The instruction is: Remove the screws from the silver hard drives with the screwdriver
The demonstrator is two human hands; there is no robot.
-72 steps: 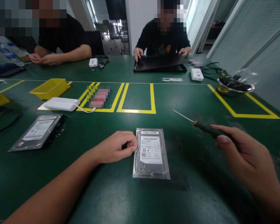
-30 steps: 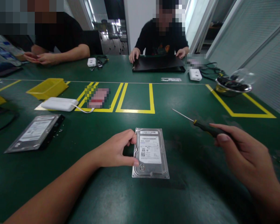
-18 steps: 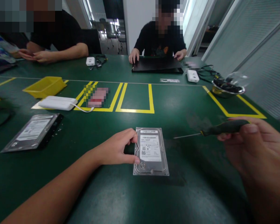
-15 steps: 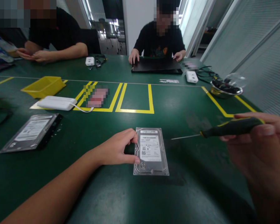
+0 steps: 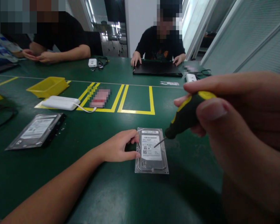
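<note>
A silver hard drive (image 5: pixel 151 166) with a white label lies flat on the green table in front of me. My left hand (image 5: pixel 124 146) is closed on its left edge, thumb low and curled fingers higher up. A black-and-yellow screwdriver (image 5: pixel 185 113) is held in my right hand (image 5: pixel 233 124), pinched between thumb and fingers at the handle. Its thin shaft slants down to the left, the tip over the drive's label; whether it touches, I cannot tell. Another hard drive (image 5: pixel 37 127) rests to the left, with tiny bits scattered beside it.
A yellow bin (image 5: pixel 48 88), a white power bank (image 5: pixel 60 103) and a blurred pinkish phone-shaped thing (image 5: pixel 100 98) lie at the back left. Across the table a person rests both hands on a black laptop (image 5: pixel 157 67). Another person sits far left. Yellow tape (image 5: pixel 136 111) marks the tabletop.
My right hand has brought the screwdriver left and closer, from beside the drive to over its label. My left hand stays at the drive's left edge. The view has shifted slightly.
</note>
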